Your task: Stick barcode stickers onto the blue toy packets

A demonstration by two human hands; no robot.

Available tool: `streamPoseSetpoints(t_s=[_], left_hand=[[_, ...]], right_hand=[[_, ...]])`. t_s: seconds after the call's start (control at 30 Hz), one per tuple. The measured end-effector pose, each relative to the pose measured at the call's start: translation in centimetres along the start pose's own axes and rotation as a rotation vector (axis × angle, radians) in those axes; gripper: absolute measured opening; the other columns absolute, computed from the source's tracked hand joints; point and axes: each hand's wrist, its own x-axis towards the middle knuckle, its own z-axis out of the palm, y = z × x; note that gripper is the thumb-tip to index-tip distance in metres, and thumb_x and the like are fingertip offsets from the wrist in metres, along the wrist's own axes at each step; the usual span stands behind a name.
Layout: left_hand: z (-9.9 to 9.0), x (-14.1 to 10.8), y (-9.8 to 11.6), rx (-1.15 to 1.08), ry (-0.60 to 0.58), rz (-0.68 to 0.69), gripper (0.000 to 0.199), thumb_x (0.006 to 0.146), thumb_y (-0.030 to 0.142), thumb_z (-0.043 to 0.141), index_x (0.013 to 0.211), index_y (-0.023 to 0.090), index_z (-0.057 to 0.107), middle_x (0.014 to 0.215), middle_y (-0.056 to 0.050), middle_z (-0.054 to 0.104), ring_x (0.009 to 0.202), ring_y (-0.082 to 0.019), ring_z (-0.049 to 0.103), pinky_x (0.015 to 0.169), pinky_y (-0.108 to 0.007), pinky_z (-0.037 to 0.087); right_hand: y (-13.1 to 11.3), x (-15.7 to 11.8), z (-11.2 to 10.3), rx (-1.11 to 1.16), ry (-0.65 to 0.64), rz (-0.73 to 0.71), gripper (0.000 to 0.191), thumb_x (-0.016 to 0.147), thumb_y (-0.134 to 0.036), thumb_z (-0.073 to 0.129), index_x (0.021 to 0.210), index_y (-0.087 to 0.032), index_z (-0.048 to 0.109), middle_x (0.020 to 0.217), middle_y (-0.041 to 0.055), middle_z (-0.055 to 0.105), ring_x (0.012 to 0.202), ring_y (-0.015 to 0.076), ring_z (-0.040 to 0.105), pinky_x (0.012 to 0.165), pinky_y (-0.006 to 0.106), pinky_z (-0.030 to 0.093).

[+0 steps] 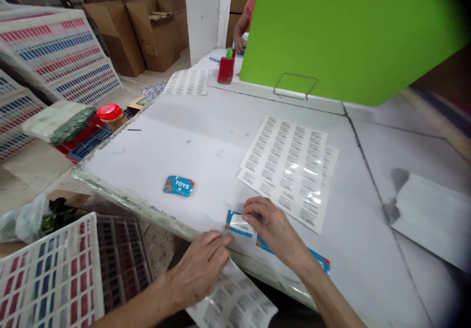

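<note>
My left hand (200,269) is closed on a sheet of barcode labels (237,301), which hangs over the table's near edge. Its fingertips are close to a small blue card (241,231) lying flat on the table. A white barcode label (241,224) covers much of that card. My right hand (270,225) has thumb and fingers pinched together at the label's right end. Partly hidden under the right hand and wrist are more blue cards (321,259). Left of the hands lies a small stack of blue cards (179,186) printed "TOYS".
More label sheets (287,166) overlap beyond my right hand, and another sheet (187,82) lies at the far left. A red tape dispenser (226,68) stands beside a large green board (331,33). Plastic crates (51,279) flank the table's left edge. Another person's hand (240,43) shows behind the board.
</note>
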Motion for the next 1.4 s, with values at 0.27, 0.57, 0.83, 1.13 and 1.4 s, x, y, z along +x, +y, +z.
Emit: streamPoseSetpoints(t_s=[0.27, 0.57, 0.83, 1.13, 1.4], left_hand=[[0.4, -0.1, -0.3, -0.023, -0.030, 0.015, 0.021, 0.080, -0.001, 0.034, 0.080, 0.014, 0.048, 0.114, -0.013, 0.055, 0.102, -0.019, 0.050, 0.090, -0.034, 0.041], [0.3, 0.1, -0.2, -0.029, -0.016, -0.005, 0.018, 0.079, -0.001, 0.037, 0.079, 0.014, 0.048, 0.113, -0.013, 0.056, 0.095, -0.020, 0.049, 0.087, -0.035, 0.042], [0.3, 0.1, -0.3, -0.016, -0.033, -0.001, 0.021, 0.079, -0.001, 0.034, 0.079, 0.015, 0.047, 0.114, -0.014, 0.056, 0.095, -0.019, 0.052, 0.085, -0.036, 0.043], [0.6, 0.4, 0.0, 0.087, -0.123, -0.033, 0.024, 0.077, -0.004, 0.033, 0.080, 0.013, 0.049, 0.128, -0.015, 0.046, 0.092, -0.021, 0.048, 0.081, -0.036, 0.043], [0.5, 0.8, 0.0, 0.136, -0.164, -0.034, 0.021, 0.073, -0.004, 0.040, 0.081, 0.012, 0.050, 0.130, -0.013, 0.043, 0.087, -0.022, 0.042, 0.078, -0.035, 0.043]], right_hand=[[0.6, -0.1, 0.6, 0.010, -0.015, -0.026, 0.016, 0.081, -0.016, 0.051, 0.068, -0.020, 0.059, 0.087, 0.0039, 0.059, 0.085, 0.0181, 0.052, 0.076, 0.033, 0.043], [0.1, 0.0, 0.6, -0.004, -0.004, -0.019, 0.016, 0.079, -0.014, 0.053, 0.067, -0.020, 0.060, 0.083, 0.0034, 0.060, 0.083, 0.0181, 0.052, 0.075, 0.033, 0.044], [0.0, -0.1, 0.6, -0.035, 0.010, -0.027, 0.016, 0.078, -0.012, 0.054, 0.065, -0.020, 0.060, 0.082, 0.0026, 0.061, 0.083, 0.0181, 0.052, 0.074, 0.033, 0.045], [0.1, -0.2, 1.0, -0.066, 0.022, -0.033, 0.016, 0.078, -0.010, 0.055, 0.065, -0.019, 0.059, 0.083, 0.0033, 0.060, 0.084, 0.0189, 0.050, 0.075, 0.034, 0.044], [0.2, -0.6, 1.6, -0.168, 0.073, -0.029, 0.012, 0.078, -0.012, 0.057, 0.068, -0.019, 0.059, 0.084, 0.0046, 0.057, 0.083, 0.0207, 0.050, 0.073, 0.036, 0.045]])
